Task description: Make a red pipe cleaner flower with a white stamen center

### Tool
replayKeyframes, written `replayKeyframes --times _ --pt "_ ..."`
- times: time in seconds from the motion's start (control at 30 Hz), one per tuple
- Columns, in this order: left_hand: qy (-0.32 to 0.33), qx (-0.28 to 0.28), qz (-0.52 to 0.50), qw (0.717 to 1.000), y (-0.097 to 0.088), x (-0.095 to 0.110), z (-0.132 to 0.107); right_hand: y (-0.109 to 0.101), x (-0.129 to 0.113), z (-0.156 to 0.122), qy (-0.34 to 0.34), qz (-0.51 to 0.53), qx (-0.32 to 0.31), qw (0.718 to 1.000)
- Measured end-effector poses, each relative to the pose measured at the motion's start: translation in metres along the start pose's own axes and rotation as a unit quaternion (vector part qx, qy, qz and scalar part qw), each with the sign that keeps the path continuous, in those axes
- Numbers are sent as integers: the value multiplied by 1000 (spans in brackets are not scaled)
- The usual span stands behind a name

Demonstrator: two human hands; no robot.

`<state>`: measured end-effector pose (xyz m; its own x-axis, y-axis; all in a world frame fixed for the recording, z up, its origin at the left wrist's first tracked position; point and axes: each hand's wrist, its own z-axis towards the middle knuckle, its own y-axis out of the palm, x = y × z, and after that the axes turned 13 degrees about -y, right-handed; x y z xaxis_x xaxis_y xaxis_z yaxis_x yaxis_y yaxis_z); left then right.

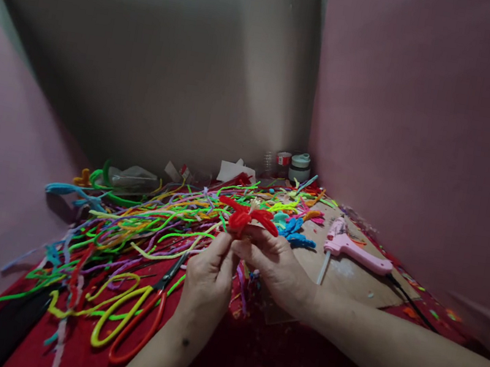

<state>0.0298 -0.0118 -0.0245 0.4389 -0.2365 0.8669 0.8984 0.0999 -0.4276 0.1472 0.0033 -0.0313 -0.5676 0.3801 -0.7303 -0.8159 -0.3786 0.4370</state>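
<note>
Both hands meet at the middle of the view, fingers pinched together around the base of a red pipe-cleaner flower (244, 217). Its fuzzy petals spread out above the fingertips, and a pale tuft stands up at its centre. My left hand (210, 280) is closed, thumb and forefinger at the flower's underside. Against it from the right, my right hand (280, 270) is closed too, its thumb tip beside the left fingers. The part between the fingers is hidden. Just left of my left hand lie scissors (135, 315) with one yellow and one red handle loop.
Loose colourful pipe cleaners (150, 224) cover the red cloth (74, 349). Right of them, a pink glue gun (355, 250) with a cord rests on cardboard (350, 284). Blue pipe-cleaner pieces (297, 234) sit nearby. At the back stand a lidded jar (299, 167) and white paper (235, 171).
</note>
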Motion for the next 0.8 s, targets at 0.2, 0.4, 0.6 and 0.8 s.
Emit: replayKeyframes --times 0.2,0.4,0.6,0.8 --pt "-159 -107 -249 949 0 12 -2 -4 2 4 -12 -10 -21 1000" --pt "-222 -179 -372 883 -3 16 -1 -11 6 6 18 36 -13 999" --pt "-232 -255 -418 841 -9 13 0 -12 4 6 68 89 -42 993" --pt "-157 -159 -214 951 -9 14 -3 -6 0 3 50 104 -2 993"
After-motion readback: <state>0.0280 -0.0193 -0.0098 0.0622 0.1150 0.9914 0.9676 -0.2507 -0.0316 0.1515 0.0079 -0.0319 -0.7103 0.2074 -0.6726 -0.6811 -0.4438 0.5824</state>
